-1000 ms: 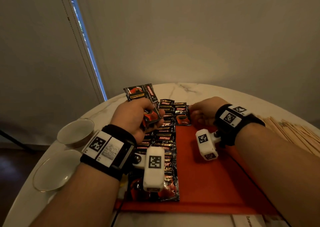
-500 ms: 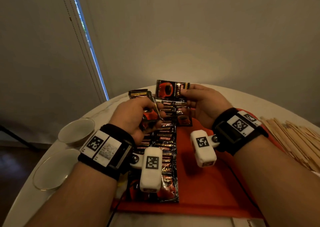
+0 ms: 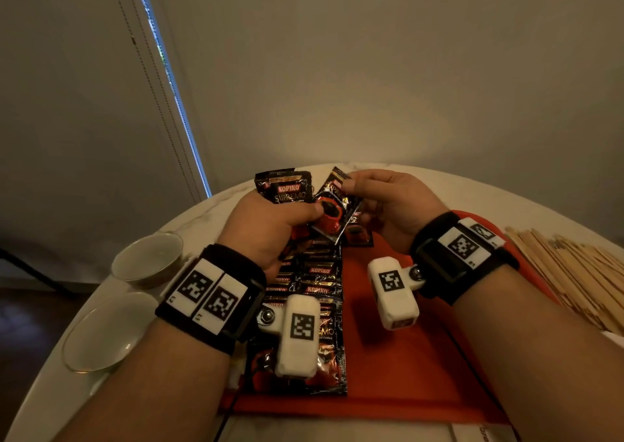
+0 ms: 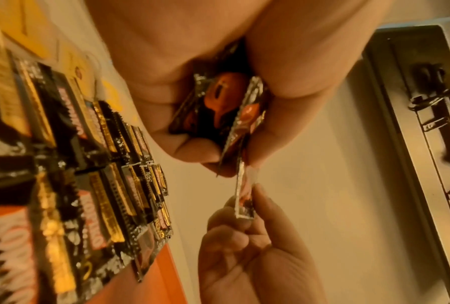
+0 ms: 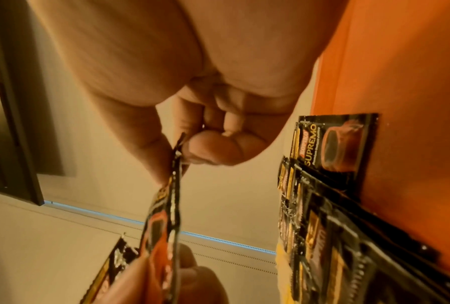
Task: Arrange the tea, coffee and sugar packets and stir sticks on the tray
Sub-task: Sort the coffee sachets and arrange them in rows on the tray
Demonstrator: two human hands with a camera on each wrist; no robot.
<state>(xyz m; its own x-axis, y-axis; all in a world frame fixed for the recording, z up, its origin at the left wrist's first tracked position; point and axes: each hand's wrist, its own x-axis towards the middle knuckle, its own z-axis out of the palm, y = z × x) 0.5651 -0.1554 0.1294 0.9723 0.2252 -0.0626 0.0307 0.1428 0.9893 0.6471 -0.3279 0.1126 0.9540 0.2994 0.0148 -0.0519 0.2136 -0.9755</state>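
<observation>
- Head view, far left: two shallow bowls (image 3: 147, 260) sit on the round marble table (image 3: 209, 208), apart from the work and not involved in it.
- The left hand (image 3: 266, 225) is curled round a small fan of coffee packets (image 3: 285, 188), thumb pressing across their fronts. The packets stand up out of the fist above the tray's far end.
- Below that hand, a row of coffee packets (image 3: 315, 273) lies overlapped like shingles along the left side of the orange tray (image 3: 398, 367), running from near edge to far edge.
- Between the hands, one single packet (image 3: 332, 212) is being drawn from the fan. In the left wrist view it is seen edge-on, thin as a card.
- The right hand (image 3: 395, 202) pinches that packet at its crimped top corner between thumb and forefinger; the right wrist view shows the other fingers tucked in.
- Handling, as a judgement: the packets look light, flat and glossy, so they probably slide over each other easily and a loose fan could spill. The crimped seal is likely the stiffest, least slippery place to pinch; the filled middle would flex.
- Far right: a heap of wooden stir sticks (image 3: 574, 273) lies on the table beside the tray, not yet placed. These look light and rigid, best gathered as a bundle around the middle.
</observation>
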